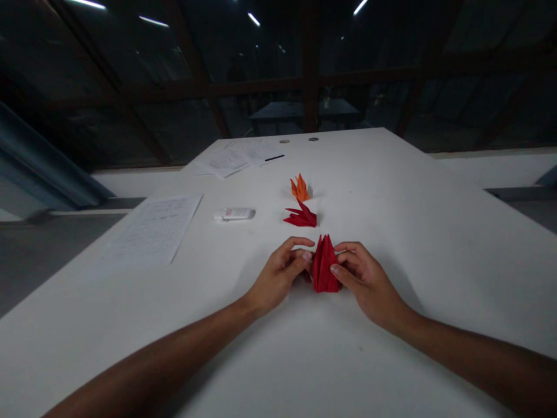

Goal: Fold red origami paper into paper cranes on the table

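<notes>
Between my two hands stands a folded piece of red origami paper (325, 267), its narrow points upward and its broad edge toward me. My left hand (285, 270) pinches its left side, thumb in front and the other fingers partly hidden behind. On the opposite side my right hand (363, 278) grips it, thumb pressed on the front layer and fingers at the back. Just beyond lies a red folded paper figure (301, 216) with several pointed tips. Behind that one sits an orange folded paper figure (300, 188) of similar shape.
The white table (435, 244) runs back toward dark windows. Left of the figures lies a white tube-like item (235, 214) with small print. A written sheet (152, 229) is at the left, more papers (232, 158) with a black pen (274, 157) farther back. Two round discs (284, 141) lie near the far edge.
</notes>
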Demonstrator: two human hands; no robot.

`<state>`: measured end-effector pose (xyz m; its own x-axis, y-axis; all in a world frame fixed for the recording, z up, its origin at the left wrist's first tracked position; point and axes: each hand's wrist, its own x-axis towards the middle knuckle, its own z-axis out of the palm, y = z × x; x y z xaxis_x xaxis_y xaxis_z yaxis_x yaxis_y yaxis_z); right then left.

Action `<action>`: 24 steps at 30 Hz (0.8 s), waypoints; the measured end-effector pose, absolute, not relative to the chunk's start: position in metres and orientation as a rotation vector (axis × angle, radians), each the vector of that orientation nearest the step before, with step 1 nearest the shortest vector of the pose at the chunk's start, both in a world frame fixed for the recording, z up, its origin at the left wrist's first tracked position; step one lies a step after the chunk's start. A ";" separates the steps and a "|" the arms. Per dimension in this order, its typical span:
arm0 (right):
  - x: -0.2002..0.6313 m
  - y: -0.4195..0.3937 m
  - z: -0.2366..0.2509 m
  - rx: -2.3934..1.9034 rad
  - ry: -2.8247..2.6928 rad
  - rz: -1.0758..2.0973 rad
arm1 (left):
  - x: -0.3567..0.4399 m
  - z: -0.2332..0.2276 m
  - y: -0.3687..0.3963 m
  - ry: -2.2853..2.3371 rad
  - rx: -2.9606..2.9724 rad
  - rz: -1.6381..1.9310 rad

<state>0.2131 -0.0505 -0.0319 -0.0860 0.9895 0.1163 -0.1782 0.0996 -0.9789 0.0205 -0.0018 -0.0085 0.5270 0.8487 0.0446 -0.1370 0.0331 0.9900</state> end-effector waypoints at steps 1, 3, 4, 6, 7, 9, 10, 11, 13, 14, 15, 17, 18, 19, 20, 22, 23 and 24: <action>0.214 -0.049 -0.032 -0.944 -1.177 1.284 | 0.020 -0.008 -0.001 0.674 1.318 0.839; 0.215 -0.047 -0.031 -0.950 -1.159 1.281 | 0.020 -0.008 0.000 0.666 1.309 0.807; 0.215 -0.046 -0.031 -0.962 -1.157 1.268 | 0.020 -0.009 0.000 0.674 1.308 0.807; 0.216 -0.045 -0.031 -0.993 -1.152 1.238 | 0.021 -0.010 0.000 0.686 1.304 0.832; 0.216 -0.045 -0.032 -1.010 -1.153 1.231 | 0.021 -0.011 0.000 0.689 1.299 0.846; 0.217 -0.044 -0.033 -1.047 -1.171 1.228 | 0.022 -0.012 -0.001 0.697 1.284 0.875; 0.217 -0.044 -0.034 -1.064 -1.185 1.229 | 0.023 -0.013 -0.002 0.706 1.279 0.890; 0.217 -0.043 -0.034 -1.080 -1.198 1.230 | 0.023 -0.014 -0.002 0.718 1.277 0.907; 0.217 -0.043 -0.034 -1.094 -1.214 1.233 | 0.023 -0.014 -0.003 0.743 1.287 0.948; 0.216 -0.043 -0.034 -1.093 -1.218 1.239 | 0.024 -0.015 -0.003 0.752 1.296 0.967; 0.216 -0.044 -0.034 -1.090 -1.223 1.242 | 0.024 -0.015 -0.004 0.762 1.305 0.980; 0.215 -0.044 -0.033 -1.077 -1.241 1.236 | 0.024 -0.015 -0.004 0.779 1.319 0.990; 0.215 -0.045 -0.032 -1.069 -1.251 1.227 | 0.024 -0.016 -0.005 0.782 1.324 0.990; 0.214 -0.045 -0.032 -1.065 -1.258 1.219 | 0.024 -0.016 -0.005 0.783 1.330 0.987; 0.214 -0.045 -0.032 -1.064 -1.263 1.209 | 0.025 -0.017 -0.005 0.781 1.337 0.982; 0.214 -0.045 -0.032 -1.073 -1.275 1.189 | 0.025 -0.017 -0.006 0.782 1.356 0.973; 0.214 -0.045 -0.033 -1.082 -1.286 1.174 | 0.026 -0.017 -0.006 0.783 1.364 0.968; 0.214 -0.045 -0.033 -1.088 -1.304 1.156 | 0.026 -0.017 -0.006 0.785 1.371 0.965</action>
<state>0.2143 -0.0452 -0.0327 -0.0540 0.9906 0.1254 -0.0051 0.1254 -0.9921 0.0259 -0.0059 -0.0175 0.4237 0.9018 0.0850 -0.1000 -0.0467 0.9939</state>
